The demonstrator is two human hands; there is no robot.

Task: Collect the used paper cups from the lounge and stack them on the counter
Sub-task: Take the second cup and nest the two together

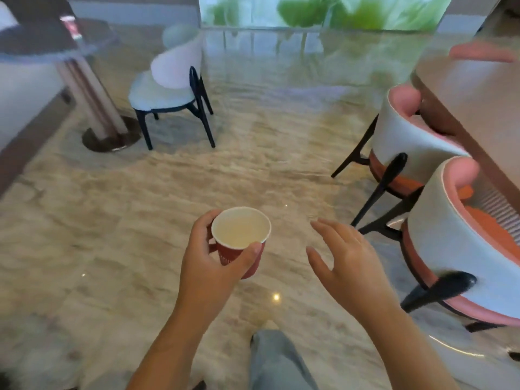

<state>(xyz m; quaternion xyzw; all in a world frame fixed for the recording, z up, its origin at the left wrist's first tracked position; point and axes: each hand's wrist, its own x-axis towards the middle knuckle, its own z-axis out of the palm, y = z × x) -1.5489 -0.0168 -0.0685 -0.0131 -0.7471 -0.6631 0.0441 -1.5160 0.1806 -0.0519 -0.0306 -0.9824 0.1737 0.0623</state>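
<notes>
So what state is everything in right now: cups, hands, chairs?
red paper cup: upright, held, looks empty.
left hand: grips the cup's side.
right hand: open, holding nothing, apart from the cup.
second cup: standing on the round table, blurred.
white chair: upright, unoccupied.
pink chairs: upright, drawn up to the long table.

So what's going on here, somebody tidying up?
A person stands in a lounge, holding a red paper cup in the left hand, fingers curled round it. The right hand hovers open and empty beside it. What looks like another red cup sits on the round table at far left, blurred.
</notes>
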